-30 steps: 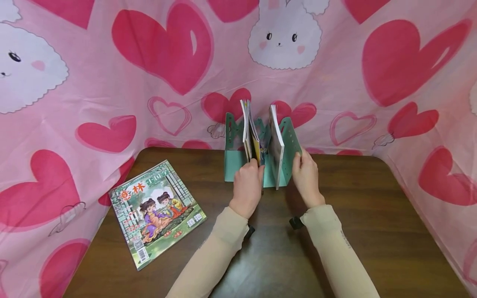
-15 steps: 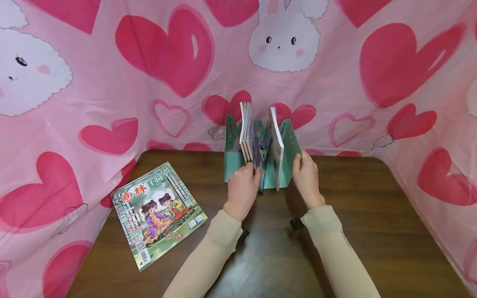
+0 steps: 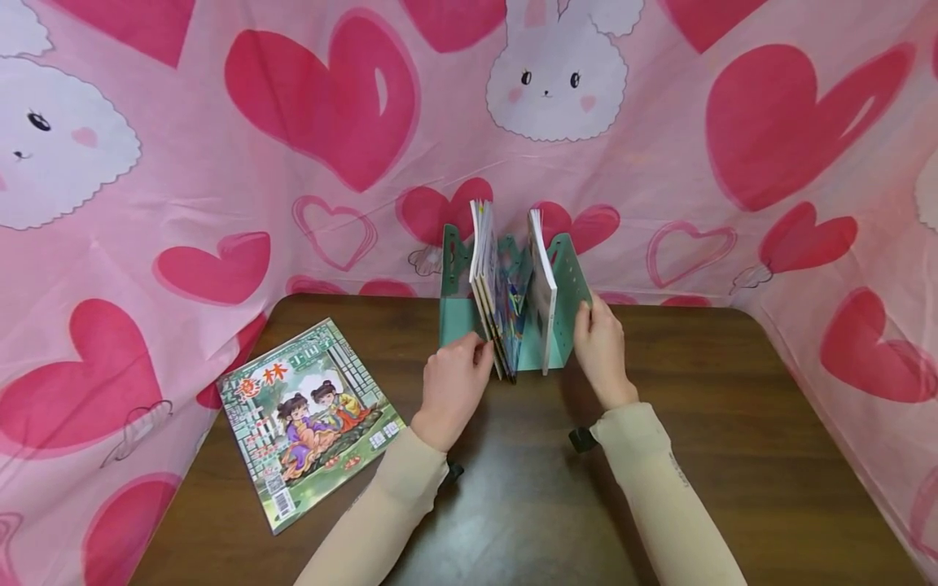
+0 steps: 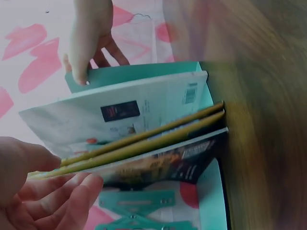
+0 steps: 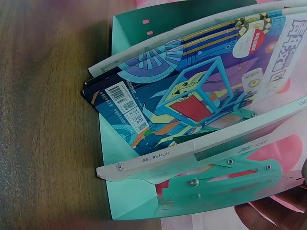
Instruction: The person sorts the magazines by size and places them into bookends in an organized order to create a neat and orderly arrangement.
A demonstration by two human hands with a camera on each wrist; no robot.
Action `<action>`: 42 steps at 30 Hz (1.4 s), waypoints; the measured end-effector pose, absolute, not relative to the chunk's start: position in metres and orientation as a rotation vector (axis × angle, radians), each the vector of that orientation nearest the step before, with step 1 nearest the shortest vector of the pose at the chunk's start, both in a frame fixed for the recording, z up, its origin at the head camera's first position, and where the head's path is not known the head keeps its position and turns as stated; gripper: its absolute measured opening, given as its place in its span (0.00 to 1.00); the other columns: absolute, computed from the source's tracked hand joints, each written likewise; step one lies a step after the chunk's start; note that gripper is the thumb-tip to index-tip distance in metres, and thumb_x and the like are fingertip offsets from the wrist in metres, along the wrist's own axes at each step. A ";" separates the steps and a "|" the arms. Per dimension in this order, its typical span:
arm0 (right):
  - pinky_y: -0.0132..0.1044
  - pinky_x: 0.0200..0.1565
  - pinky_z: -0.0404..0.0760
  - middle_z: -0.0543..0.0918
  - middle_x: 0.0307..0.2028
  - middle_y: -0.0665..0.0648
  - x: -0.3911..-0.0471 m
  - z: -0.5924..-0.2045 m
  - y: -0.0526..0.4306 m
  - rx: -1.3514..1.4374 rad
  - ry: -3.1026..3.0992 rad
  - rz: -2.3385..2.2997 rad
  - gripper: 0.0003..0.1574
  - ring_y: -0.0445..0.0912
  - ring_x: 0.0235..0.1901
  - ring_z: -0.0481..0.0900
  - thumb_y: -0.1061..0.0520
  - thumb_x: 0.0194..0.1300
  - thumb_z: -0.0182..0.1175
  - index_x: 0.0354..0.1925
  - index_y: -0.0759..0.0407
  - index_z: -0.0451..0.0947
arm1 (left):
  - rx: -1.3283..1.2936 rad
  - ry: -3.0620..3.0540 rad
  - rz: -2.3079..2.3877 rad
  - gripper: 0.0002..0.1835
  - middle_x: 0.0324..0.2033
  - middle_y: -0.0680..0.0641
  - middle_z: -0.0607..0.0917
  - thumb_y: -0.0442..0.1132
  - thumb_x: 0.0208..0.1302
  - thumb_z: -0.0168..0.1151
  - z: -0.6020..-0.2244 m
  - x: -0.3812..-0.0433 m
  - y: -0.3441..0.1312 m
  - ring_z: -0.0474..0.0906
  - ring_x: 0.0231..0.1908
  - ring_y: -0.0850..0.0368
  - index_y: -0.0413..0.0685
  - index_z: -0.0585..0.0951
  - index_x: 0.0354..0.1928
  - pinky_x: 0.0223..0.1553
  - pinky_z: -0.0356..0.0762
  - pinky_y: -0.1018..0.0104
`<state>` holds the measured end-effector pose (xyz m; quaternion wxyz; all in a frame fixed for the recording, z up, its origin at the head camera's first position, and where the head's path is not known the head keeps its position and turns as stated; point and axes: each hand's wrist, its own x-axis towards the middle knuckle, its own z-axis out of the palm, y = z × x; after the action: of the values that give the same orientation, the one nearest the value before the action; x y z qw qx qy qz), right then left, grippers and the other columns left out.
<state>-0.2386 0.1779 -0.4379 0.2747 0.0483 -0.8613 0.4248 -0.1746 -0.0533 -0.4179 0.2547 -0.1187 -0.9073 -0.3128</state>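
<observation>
A green expandable book rack [image 3: 458, 321] stands at the back of the table, with upright magazines [image 3: 485, 277] inside, left of centre. My left hand [image 3: 449, 391] pinches this group at its near edges; in the left wrist view the thumb lies over the yellowish spines [image 4: 158, 142] and the fingers [image 4: 81, 196] are on the other side. A blue illustrated cover [image 5: 168, 91] faces right. One white-spined magazine [image 3: 544, 289] leans toward the rack's right end panel. My right hand [image 3: 604, 350] grips that panel, its fingers [image 5: 276, 211] partly out of the right wrist view.
Flat on the table's left side lies another magazine [image 3: 315, 423] with two cartoon figures on its cover. Pink heart-and-rabbit cloth [image 3: 659, 163] hangs behind and beside the brown wooden table [image 3: 733, 456].
My left hand has moved left and toward me, down along the magazines' near edges. The magazine group has shifted and more of the blue cover shows. My right hand stays on the panel.
</observation>
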 end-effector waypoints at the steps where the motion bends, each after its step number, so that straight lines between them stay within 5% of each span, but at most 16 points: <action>1: 0.64 0.62 0.77 0.81 0.59 0.73 -0.239 -0.437 0.178 0.132 -2.314 1.144 0.23 0.67 0.56 0.81 0.61 0.80 0.49 0.64 0.73 0.76 | -0.321 -2.462 -0.848 0.11 0.18 0.52 0.78 0.40 0.72 0.66 -0.418 -0.173 -0.056 0.77 0.18 0.54 0.46 0.83 0.30 0.19 0.75 0.58; 18: 0.63 0.62 0.77 0.81 0.59 0.74 -0.240 -0.438 0.178 0.127 -2.315 1.132 0.23 0.68 0.57 0.81 0.61 0.80 0.49 0.64 0.74 0.76 | -0.162 -2.563 -0.847 0.08 0.33 0.42 0.89 0.39 0.70 0.67 -0.431 -0.162 -0.118 0.86 0.30 0.45 0.41 0.88 0.41 0.32 0.86 0.49; 34: 0.64 0.57 0.79 0.82 0.57 0.73 -0.237 -0.439 0.177 0.135 -2.321 1.134 0.22 0.67 0.54 0.82 0.61 0.80 0.49 0.62 0.73 0.76 | 0.112 -2.680 -0.746 0.14 0.43 0.34 0.88 0.42 0.72 0.63 -0.439 -0.148 -0.195 0.85 0.44 0.34 0.37 0.85 0.49 0.41 0.81 0.37; 42: 0.63 0.52 0.80 0.83 0.54 0.73 -0.237 -0.439 0.178 0.129 -2.296 1.140 0.21 0.67 0.48 0.82 0.61 0.80 0.50 0.60 0.74 0.77 | 0.265 -2.747 -0.681 0.18 0.45 0.30 0.86 0.43 0.73 0.59 -0.443 -0.132 -0.240 0.83 0.42 0.32 0.34 0.83 0.52 0.39 0.79 0.34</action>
<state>-0.2374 0.1781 -0.4388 0.2838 0.0482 -0.8578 0.4259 -0.1324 -0.2403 -0.4432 0.1488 0.0923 -0.9556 -0.2369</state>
